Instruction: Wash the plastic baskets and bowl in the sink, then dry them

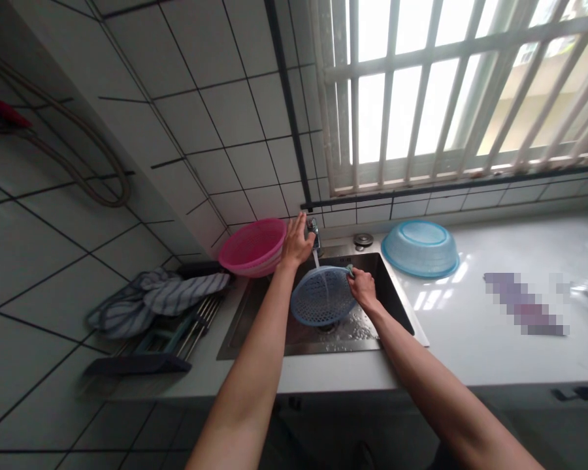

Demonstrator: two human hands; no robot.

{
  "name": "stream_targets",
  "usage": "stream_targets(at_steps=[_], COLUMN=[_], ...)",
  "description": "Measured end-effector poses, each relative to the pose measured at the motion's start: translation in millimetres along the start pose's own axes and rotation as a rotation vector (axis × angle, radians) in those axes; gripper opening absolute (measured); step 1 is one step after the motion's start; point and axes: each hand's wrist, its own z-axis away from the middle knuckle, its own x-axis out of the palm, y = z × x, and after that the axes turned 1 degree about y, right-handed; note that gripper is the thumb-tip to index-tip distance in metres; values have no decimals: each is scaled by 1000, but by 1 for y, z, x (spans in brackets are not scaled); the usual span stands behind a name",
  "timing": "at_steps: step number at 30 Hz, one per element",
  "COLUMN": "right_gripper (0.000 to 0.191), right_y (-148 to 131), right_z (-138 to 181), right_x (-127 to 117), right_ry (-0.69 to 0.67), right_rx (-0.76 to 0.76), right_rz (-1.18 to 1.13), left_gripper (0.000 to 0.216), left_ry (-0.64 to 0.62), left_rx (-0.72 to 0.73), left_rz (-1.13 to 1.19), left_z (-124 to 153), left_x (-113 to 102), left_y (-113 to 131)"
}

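Evidently, the round blue basket [308, 304] was riddled with holes, the right hand [364, 286] clutching its rim, the left hand [298, 248] unclenched beside the tap [314, 228]

A striped cloth [127, 310] lies on the rack [142, 363]; bars [421, 57] cross the window [370, 117].

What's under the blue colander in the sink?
Part of the drain shows just past the near rim of the blue colander, with water-spotted sink floor to its right. The colander covers the rest beneath it, so anything there can't be confirmed.
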Motion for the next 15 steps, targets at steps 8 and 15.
stream_targets(at_steps=[8,15], right_gripper=[26,26], right_y=[10,20], right_z=[-8,-16], right_x=[6,9], right_ry=[-1,55], right_rx=[20,-10], right_rz=[-79,-304], left_gripper=[65,107], left_ry=[-19,-82], left_rx=[-36,-253], left_rz=[54,343], left_z=[36,136], left_x=[-3,30], left_y=[-8,-44])
